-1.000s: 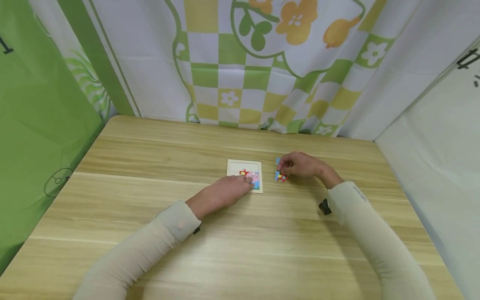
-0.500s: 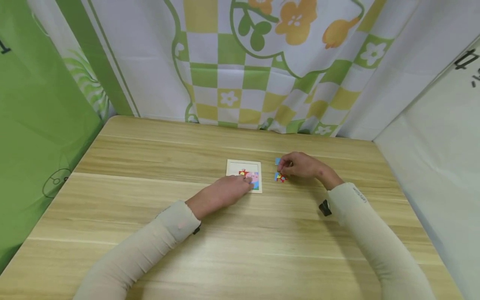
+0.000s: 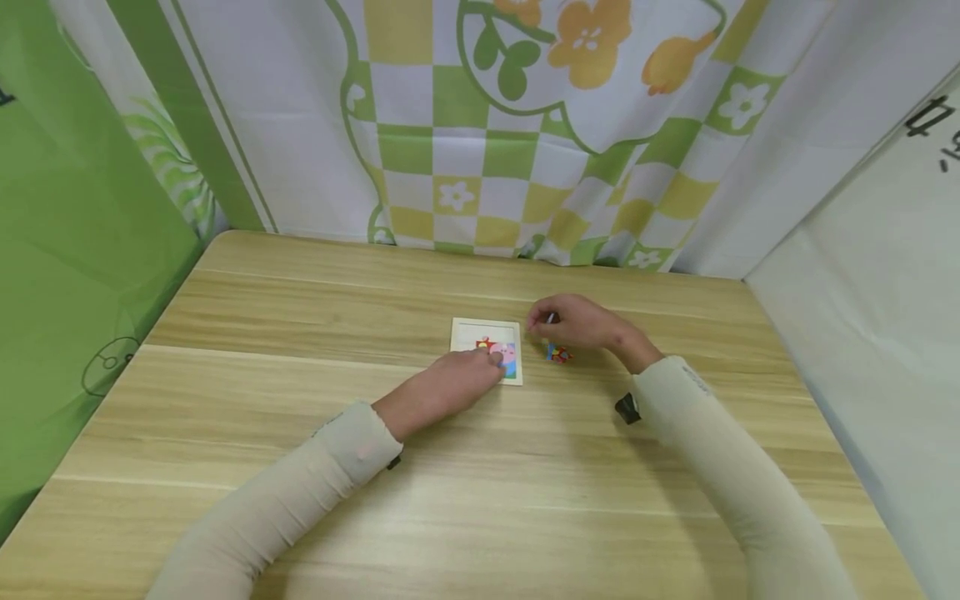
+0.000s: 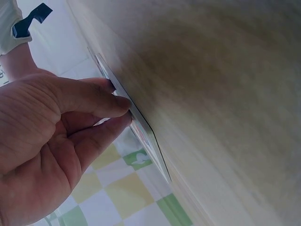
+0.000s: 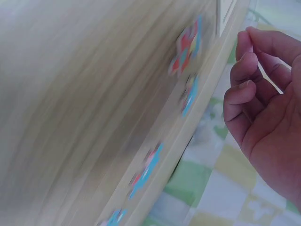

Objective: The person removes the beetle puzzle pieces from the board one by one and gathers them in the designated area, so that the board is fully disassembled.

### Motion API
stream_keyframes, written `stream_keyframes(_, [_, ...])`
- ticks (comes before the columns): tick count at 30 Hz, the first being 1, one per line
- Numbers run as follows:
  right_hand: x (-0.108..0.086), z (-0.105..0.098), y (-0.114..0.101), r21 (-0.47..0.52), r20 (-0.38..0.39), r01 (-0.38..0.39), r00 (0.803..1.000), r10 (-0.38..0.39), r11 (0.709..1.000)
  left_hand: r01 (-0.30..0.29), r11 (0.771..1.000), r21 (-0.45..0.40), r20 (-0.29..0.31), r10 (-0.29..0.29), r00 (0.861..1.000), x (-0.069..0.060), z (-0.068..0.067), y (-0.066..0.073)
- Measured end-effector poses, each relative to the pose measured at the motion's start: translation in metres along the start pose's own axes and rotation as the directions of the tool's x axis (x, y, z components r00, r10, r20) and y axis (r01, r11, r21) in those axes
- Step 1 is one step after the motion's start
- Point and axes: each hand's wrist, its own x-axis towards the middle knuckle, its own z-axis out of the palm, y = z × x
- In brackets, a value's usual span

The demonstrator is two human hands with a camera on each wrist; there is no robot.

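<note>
A pale square puzzle frame (image 3: 486, 322) lies on the table, with pink, red and blue pieces (image 3: 507, 353) in its lower right part. My left hand (image 3: 459, 382) grips its near edge; in the left wrist view the thumb and fingers of the left hand (image 4: 61, 122) meet at the thin frame (image 4: 149, 134). My right hand (image 3: 581, 322) hovers just right of the frame, above a red, yellow and blue piece (image 3: 558, 353). In the right wrist view the fingers of the right hand (image 5: 268, 89) are curled, thumb and forefinger tips together, with no piece visible between them.
Loose pieces lie along the table in the right wrist view: a red one (image 5: 187, 46), a blue-edged one (image 5: 190, 96) and another (image 5: 146, 170). A checked green, yellow and white curtain (image 3: 465, 150) hangs behind the table (image 3: 480, 500).
My right hand has moved left from over the loose pieces toward the frame's right edge. The left hand stays in place on the frame.
</note>
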Motion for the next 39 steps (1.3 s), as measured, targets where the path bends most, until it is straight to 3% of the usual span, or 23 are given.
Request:
stream_keyframes(7, [0.017, 0.013, -0.013, 0.087, 0.077, 0.044, 0.996, -0.051, 0.995, 0.013, 1.000, 0.002, -0.002, -0.013, 1.000, -0.001, -0.001, 0.001])
stream_keyframes(16, [0.032, 0.024, -0.020, 0.018, 0.142, 0.056, 0.988, -0.058, 0.998, 0.007, 0.999, 0.053, -0.036, -0.005, 0.999, -0.001, -0.001, 0.002])
stream_keyframes(21, [0.036, 0.026, -0.019, -0.026, 0.140, 0.054, 0.989, -0.050, 0.998, 0.029, 0.997, 0.075, -0.029, -0.027, 0.999, -0.001, -0.001, 0.004])
stream_keyframes(28, [0.036, 0.027, -0.019, -0.031, 0.139, 0.055, 0.989, -0.050, 0.998, 0.008, 0.995, 0.097, -0.067, -0.002, 0.998, -0.001, 0.001, 0.003])
stream_keyframes(39, [0.038, 0.028, -0.020, -0.003, 0.116, 0.105, 0.988, -0.104, 0.994, 0.009, 0.999, 0.050, -0.054, -0.006, 0.999, -0.003, 0.001, 0.001])
